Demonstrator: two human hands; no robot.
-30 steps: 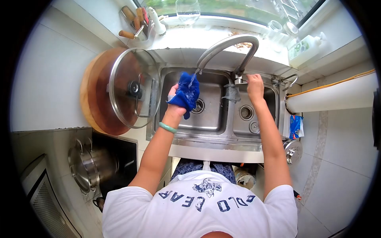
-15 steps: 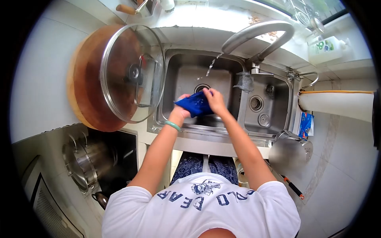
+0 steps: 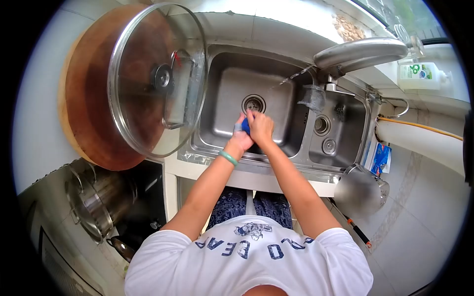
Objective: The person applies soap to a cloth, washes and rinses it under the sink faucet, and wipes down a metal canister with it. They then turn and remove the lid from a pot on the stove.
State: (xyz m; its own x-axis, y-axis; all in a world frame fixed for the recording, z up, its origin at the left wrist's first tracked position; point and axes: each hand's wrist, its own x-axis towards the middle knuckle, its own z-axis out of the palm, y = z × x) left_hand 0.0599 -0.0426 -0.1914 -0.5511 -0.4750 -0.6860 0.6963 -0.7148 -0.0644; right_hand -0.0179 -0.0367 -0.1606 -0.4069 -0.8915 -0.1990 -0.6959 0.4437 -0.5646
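Observation:
Both hands are together over the front part of the large sink basin (image 3: 286, 79), just in front of its drain (image 3: 254, 104). My left hand (image 3: 240, 135) is closed round a blue cloth (image 3: 246, 126), which is bunched up so that only a small part shows. Pressed against it from the other side, my right hand (image 3: 260, 129) grips the same cloth. A thin stream of water (image 3: 296, 74) runs from the curved faucet (image 3: 363, 52) into the basin, behind and to the right of my hands. A grey cloth (image 3: 312, 97) hangs over the divider between the basins.
At left, a glass lid (image 3: 116, 93) stands before a round wooden board (image 3: 84, 98). A steel pot (image 3: 94, 204) is at lower left. The small basin (image 3: 345, 133) is right of the divider, with a soap bottle (image 3: 419, 76) on the ledge beyond.
My right hand has left the faucet and joined my left hand on the blue cloth. The cloth, spread out before, is now squeezed small. The view has shifted.

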